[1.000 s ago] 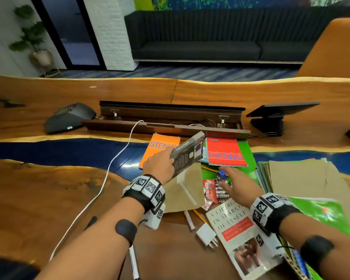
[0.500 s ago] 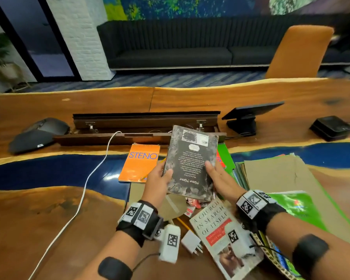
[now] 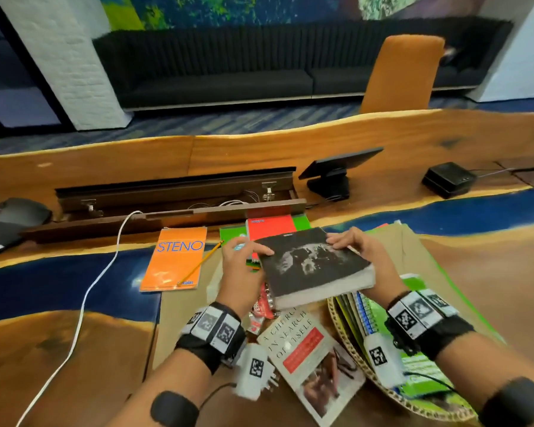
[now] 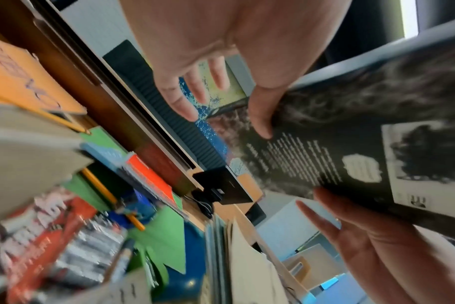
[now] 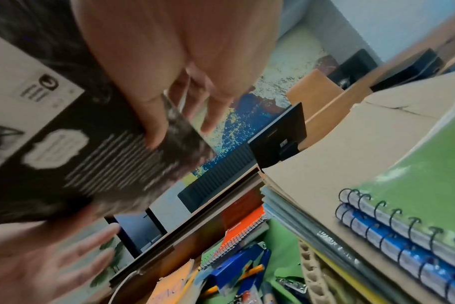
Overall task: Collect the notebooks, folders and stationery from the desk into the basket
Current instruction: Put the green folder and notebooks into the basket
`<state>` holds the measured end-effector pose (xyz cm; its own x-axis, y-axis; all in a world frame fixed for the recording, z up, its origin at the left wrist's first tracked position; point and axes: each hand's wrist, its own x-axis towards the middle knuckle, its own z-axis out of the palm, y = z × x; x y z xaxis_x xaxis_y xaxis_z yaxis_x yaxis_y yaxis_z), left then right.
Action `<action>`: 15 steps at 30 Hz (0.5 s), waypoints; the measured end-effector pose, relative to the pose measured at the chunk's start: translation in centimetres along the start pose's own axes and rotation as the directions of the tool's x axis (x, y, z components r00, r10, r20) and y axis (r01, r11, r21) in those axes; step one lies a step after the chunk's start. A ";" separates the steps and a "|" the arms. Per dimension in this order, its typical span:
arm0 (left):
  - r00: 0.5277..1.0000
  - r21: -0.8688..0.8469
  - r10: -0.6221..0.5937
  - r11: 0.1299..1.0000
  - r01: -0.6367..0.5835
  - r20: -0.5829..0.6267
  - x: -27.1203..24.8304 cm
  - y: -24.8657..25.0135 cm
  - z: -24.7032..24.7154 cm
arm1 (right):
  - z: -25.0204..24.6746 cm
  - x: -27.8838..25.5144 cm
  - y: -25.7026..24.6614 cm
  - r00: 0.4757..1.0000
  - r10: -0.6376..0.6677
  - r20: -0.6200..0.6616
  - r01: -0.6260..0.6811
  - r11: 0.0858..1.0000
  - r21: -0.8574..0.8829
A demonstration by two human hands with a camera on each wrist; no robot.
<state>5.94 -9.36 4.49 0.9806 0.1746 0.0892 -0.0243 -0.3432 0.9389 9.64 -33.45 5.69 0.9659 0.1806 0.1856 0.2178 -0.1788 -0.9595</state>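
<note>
I hold a thick black paperback (image 3: 312, 268) flat between both hands, front cover up, over the left rim of the woven basket (image 3: 343, 329). My left hand (image 3: 255, 253) pinches its far left corner: thumb (image 4: 260, 117) under the back cover, one finger on top, the other fingers spread straight. My right hand (image 3: 347, 243) grips the far right corner, thumb (image 5: 153, 131) underneath. Spiral notebooks (image 3: 369, 312) stand in the basket. An orange STENO pad (image 3: 176, 257), a pencil (image 3: 201, 262) and a red pad (image 3: 270, 225) lie on the desk.
A white paperback (image 3: 313, 360) and a battery pack (image 3: 261, 308) lie beside the basket. Tan folders (image 3: 413, 245) are stacked behind it. A white cable (image 3: 84, 303) crosses the left of the desk. A tablet stand (image 3: 336, 172), a black box (image 3: 447, 178) and an open cable trough (image 3: 173, 192) sit farther back.
The black book went from upright with its back cover facing me to lying flat, front cover up, and moved right over the basket rim. Both hands stayed on it.
</note>
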 end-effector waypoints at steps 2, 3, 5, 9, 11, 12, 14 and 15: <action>1.000 -0.144 -0.024 0.989 0.024 0.006 -0.5 0.9 1.0 | -0.3 -0.8 0.0 0.992 -0.093 -0.084 0.096 0.995 0.035; 0.996 -0.284 -0.053 0.956 0.069 0.065 -1.0 1.4 1.5 | -0.3 -1.3 -0.3 0.983 -0.147 -0.112 0.148 0.989 -0.003; 0.973 -0.522 -0.093 0.831 0.194 0.213 -2.0 2.3 2.3 | -0.5 -2.1 -0.4 0.969 -0.198 -0.146 0.198 0.980 -0.014; 0.902 -0.714 -0.227 0.553 0.430 0.367 -2.3 2.5 3.0 | -1.9 -2.8 0.0 0.970 -0.122 -0.212 0.127 0.992 0.009; 0.879 -0.722 -0.223 0.504 0.473 0.421 -2.2 2.6 3.2 | -2.9 -3.4 -0.1 0.957 -0.206 -0.202 0.177 0.972 -0.153; 0.874 -0.711 -0.204 0.515 0.479 0.441 -2.1 2.7 3.5 | -3.4 -3.8 -0.1 0.953 -0.233 -0.196 0.200 0.964 -0.175; 0.878 -0.672 -0.187 0.580 0.461 0.440 -2.0 3.1 3.9 | -4.5 -4.4 0.1 0.934 -0.293 -0.205 0.250 0.945 -0.209; 0.882 -0.654 -0.194 0.607 0.451 0.428 -1.9 3.3 4.2 | -5.0 -4.5 0.0 0.931 -0.288 -0.226 0.243 0.947 -0.208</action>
<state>4.83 -14.66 5.99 0.9534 -0.1747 -0.2461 0.3005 0.4743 0.8275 6.00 -39.09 5.92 0.8676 0.0015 0.4973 0.4704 -0.3267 -0.8198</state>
